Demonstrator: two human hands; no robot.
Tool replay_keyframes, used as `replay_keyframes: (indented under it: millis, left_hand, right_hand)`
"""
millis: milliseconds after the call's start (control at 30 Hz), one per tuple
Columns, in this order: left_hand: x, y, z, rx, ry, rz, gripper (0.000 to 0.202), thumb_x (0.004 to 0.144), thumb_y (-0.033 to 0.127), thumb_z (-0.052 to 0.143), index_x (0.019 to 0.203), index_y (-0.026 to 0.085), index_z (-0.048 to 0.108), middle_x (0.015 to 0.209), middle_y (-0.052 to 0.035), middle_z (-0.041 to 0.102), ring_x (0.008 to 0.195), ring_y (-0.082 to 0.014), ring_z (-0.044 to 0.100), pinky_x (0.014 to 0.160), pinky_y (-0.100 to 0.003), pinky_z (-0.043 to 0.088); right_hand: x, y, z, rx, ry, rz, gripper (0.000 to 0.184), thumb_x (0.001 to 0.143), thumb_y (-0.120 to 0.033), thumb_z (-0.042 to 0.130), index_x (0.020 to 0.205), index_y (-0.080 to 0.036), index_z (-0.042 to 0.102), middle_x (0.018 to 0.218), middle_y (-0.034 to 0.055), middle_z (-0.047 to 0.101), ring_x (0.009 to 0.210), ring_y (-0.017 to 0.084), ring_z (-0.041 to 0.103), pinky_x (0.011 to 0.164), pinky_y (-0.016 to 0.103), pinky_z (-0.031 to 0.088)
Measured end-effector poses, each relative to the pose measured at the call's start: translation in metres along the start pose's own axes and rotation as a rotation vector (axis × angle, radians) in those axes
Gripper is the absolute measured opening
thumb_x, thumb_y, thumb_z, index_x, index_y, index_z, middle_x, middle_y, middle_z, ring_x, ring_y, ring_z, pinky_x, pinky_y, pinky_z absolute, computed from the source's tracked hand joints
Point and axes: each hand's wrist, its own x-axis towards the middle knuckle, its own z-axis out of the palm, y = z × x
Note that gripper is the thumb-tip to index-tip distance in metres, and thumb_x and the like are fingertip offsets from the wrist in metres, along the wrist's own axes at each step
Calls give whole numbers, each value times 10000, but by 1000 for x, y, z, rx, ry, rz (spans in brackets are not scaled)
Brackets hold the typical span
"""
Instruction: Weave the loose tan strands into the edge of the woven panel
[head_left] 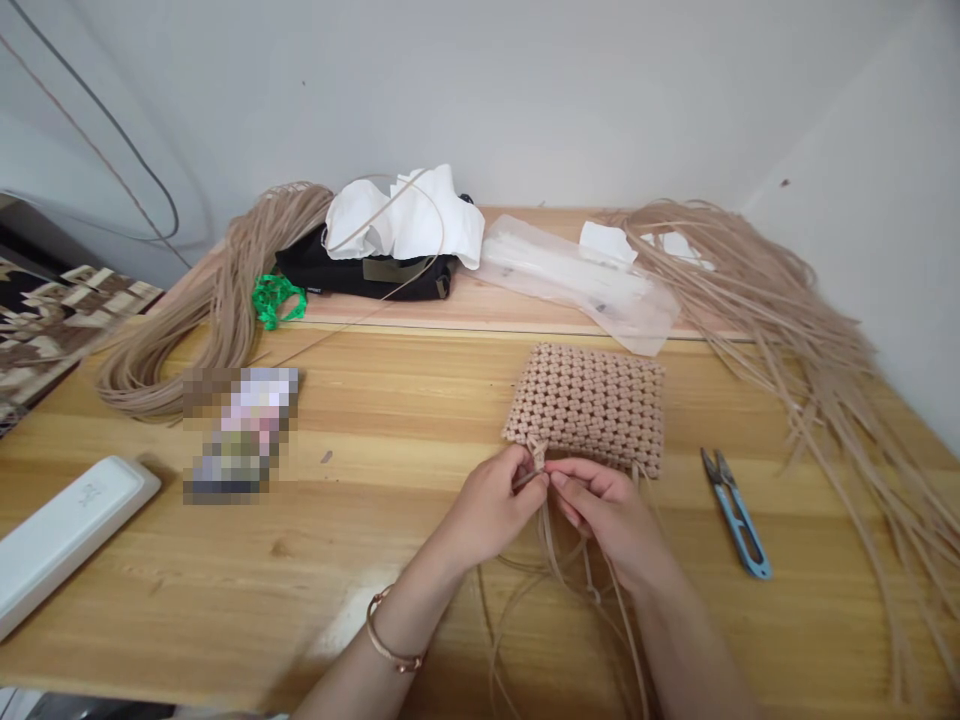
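Observation:
A small woven rattan panel (589,405) lies flat on the wooden table (300,560). My left hand (491,510) and my right hand (604,510) meet at its near left corner, both pinched on thin tan rattan strands (559,565) that trail from the panel toward me. The fingertips nearly touch each other at the panel's edge. A thin bracelet sits on my left wrist.
Blue thread snips (736,512) lie right of my right hand. Loose rattan strips (825,350) spread over the right side, a coiled bundle (225,290) at the far left. A black bag (367,272), white cloth, clear plastic sleeve (577,280), and white case (67,530) lie around.

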Motion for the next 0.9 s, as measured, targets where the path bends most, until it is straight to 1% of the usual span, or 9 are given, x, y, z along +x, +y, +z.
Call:
replay_keyframes:
  millis: [100,300,433,533,600,667,767,900]
  left_hand:
    - [0,1,2,11,7,3,126,792,225,417,673,189,396,631,41,413,604,-114,388,557,-224,294]
    - [0,-5,9,-59,-1,14,113,803,213,406,694,185,409,633,40,410,607,-112,379,553,-222,291]
    - [3,-6,10,-210,-20,4,113,799,236,420,710,169,438,633,38,401,603,-108,372,564,-228,303]
    - [6,-5,11,-369,-43,-53,136,778,267,447,703,154,444,620,39,389,585,-102,355,558,-231,303]
    - [7,-4,12,-428,-53,-92,150,765,279,461,696,145,449,617,36,394,581,-99,352,556,-232,299]
    - [7,-4,12,-430,-53,-106,157,760,283,465,685,145,446,614,35,395,579,-97,347,553,-232,293]
    - [6,-5,10,-388,-54,-82,170,769,290,456,668,154,433,610,39,381,578,-98,342,554,-234,294]
    - [5,-5,9,-354,-84,-43,183,795,302,440,687,154,446,647,26,410,624,-112,384,595,-243,326]
  right_hand:
    - [0,0,1,-60,-17,-34,323,715,-424,629,868,-140,641,458,-52,449,444,94,357,438,225,220]
    - [-3,1,3,-39,-22,-22,260,745,-395,610,840,-153,587,447,-69,441,429,83,349,436,211,233]
    - [-4,2,3,-67,19,-64,234,752,-358,603,864,-153,616,449,-62,459,442,91,381,451,221,260]
    - [-5,4,2,-113,64,-108,234,754,-334,594,882,-152,668,455,-52,467,461,100,400,475,236,288]
    - [-5,6,1,-114,91,-117,235,750,-321,593,889,-155,685,456,-51,464,463,100,395,481,242,293]
    - [-5,7,2,-102,110,-116,233,741,-310,597,891,-159,692,452,-53,460,459,99,389,479,244,292]
    - [-6,5,3,-113,120,-107,234,728,-304,599,880,-155,696,448,-54,458,454,97,388,473,243,287]
    - [-7,0,5,-123,130,-72,248,717,-327,609,862,-137,674,443,-56,461,449,93,387,462,232,278]
